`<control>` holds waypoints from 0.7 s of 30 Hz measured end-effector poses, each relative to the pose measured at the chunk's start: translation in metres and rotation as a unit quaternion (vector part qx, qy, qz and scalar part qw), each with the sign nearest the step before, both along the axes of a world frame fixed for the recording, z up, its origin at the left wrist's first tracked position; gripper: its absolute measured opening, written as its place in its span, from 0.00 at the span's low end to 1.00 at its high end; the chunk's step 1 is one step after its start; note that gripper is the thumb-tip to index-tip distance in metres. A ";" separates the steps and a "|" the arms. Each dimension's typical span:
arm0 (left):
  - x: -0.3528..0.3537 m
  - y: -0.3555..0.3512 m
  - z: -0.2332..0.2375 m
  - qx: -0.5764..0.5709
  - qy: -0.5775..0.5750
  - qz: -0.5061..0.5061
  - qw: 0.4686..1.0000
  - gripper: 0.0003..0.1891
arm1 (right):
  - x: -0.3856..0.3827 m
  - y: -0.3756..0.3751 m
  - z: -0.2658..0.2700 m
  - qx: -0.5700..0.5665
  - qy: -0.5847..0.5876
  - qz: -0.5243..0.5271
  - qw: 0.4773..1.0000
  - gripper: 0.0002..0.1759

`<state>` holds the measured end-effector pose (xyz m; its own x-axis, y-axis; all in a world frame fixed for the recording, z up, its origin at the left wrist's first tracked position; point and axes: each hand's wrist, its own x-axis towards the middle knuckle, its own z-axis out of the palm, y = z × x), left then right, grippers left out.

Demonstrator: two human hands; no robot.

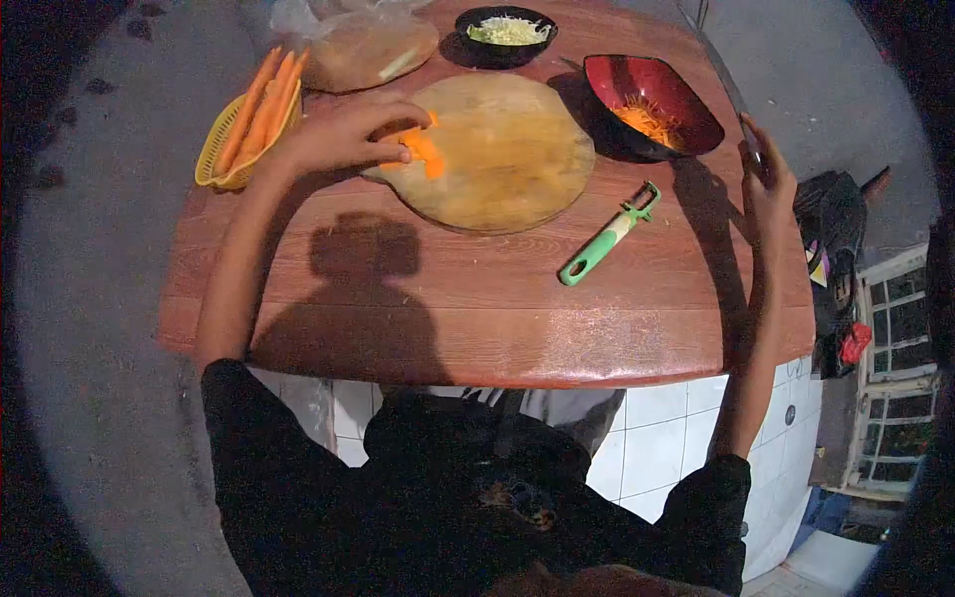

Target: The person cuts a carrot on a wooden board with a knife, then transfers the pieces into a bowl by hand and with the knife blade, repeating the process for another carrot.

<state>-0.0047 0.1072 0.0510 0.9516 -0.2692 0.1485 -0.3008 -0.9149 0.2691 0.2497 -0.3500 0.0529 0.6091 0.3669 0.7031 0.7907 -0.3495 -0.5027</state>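
My left hand (343, 134) reaches over the left side of a round wooden cutting board (512, 159). Its thumb and fingers close around cut carrot pieces (426, 154) lying there. At the table's right edge, my right hand (768, 189) is closed on what looks like a knife (734, 95), seen as a thin dark strip almost edge-on; most of its handle is hidden by the fingers. A green-and-cream peeler (609, 237) rests on the table between the board and my right arm.
Whole carrots (261, 114) stand in a yellow basket (207, 154) at the left. Behind the board are a clear plastic bag (348, 45) and a black bowl of shredded pale vegetable (507, 32). A red-and-black bowl (696, 104) at the right contains carrot shreds (649, 121). The wooden table (497, 328) has a curved front edge.
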 end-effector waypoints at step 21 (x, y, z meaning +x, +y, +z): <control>0.008 -0.016 -0.034 -0.206 -0.123 0.153 0.959 0.16 | 0.004 0.005 -0.005 -0.002 0.008 -0.010 1.000 0.25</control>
